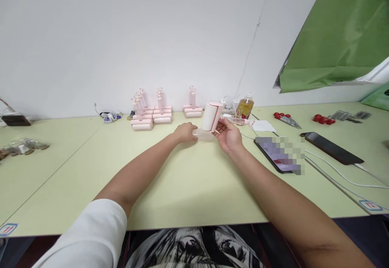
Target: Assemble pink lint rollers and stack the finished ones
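In front of me my right hand (230, 136) is closed around a pink-and-white lint roller (209, 117). Its white roll is tipped up on end, and the see-through pink handle (238, 120) points to the right. My left hand (186, 133) pinches the left end of a translucent plastic cover (204, 134) low over the table, just under the roll. Whether cover and roll touch, I cannot tell. Several similar lint rollers (142, 125) stand in a group by the wall with handles up. Another pair (193, 112) stands farther right.
A bottle of yellow drink (244, 104) stands behind my right hand, near white plugs and cables. Right of my forearm lie a lit phone (278, 154), a dark phone (332, 148) and white paper (263, 126). Red-ended tools (286, 119) lie farther back. A coiled cable (110, 117) sits left.
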The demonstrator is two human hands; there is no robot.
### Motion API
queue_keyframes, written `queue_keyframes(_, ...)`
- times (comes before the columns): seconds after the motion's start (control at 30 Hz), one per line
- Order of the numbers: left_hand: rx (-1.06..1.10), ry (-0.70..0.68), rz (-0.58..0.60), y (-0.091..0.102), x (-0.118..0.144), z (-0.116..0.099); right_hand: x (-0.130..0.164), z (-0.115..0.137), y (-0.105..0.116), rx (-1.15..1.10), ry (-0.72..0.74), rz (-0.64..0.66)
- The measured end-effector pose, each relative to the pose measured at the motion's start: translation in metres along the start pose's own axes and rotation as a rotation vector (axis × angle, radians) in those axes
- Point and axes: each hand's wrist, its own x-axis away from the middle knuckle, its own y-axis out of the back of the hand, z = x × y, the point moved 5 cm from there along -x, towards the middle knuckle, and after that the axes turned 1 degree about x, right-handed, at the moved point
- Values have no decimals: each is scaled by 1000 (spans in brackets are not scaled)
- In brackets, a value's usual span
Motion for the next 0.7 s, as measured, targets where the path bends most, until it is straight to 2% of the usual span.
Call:
queue_keyframes(0.3,64,37,10,1,-8,7,2,-4,0,-10,-13,-5)
queue_keyframes(0.7,85,27,48,-6,-2,7,5,-9,-2,15,-31,16)
